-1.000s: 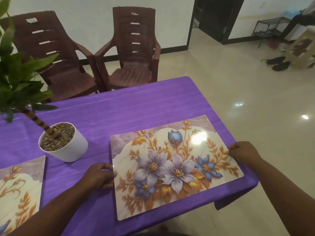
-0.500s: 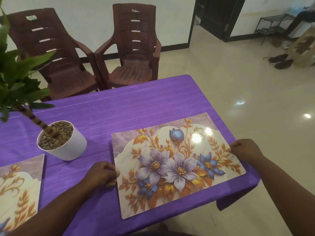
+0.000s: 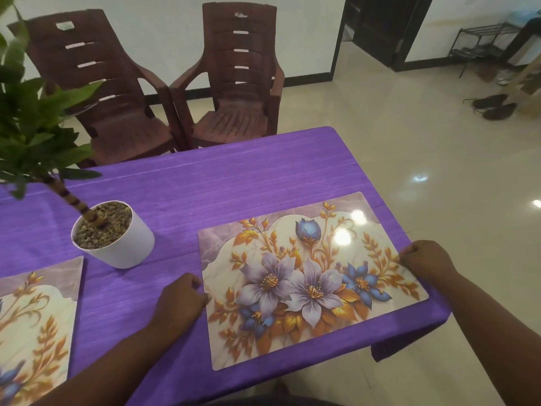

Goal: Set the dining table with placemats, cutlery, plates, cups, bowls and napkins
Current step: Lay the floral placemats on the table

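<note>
A floral placemat (image 3: 307, 276) with purple and blue flowers lies flat near the right end of the purple-clothed table (image 3: 234, 177). My left hand (image 3: 183, 300) grips its left edge with curled fingers. My right hand (image 3: 424, 257) pinches its right edge, fingers curled over the rim. A second floral placemat (image 3: 35, 326) lies at the lower left, partly cut off by the frame. No cutlery, plates, cups, bowls or napkins are in view.
A white pot (image 3: 117, 244) with pebbles and a leafy plant (image 3: 32, 124) stands left of the held placemat. Two brown plastic chairs (image 3: 234, 83) stand behind the table. The table's right edge drops to a glossy tiled floor (image 3: 439, 159).
The placemat has turned slightly and settled toward the table's right end, with both hands staying on its edges. The view has shifted a little.
</note>
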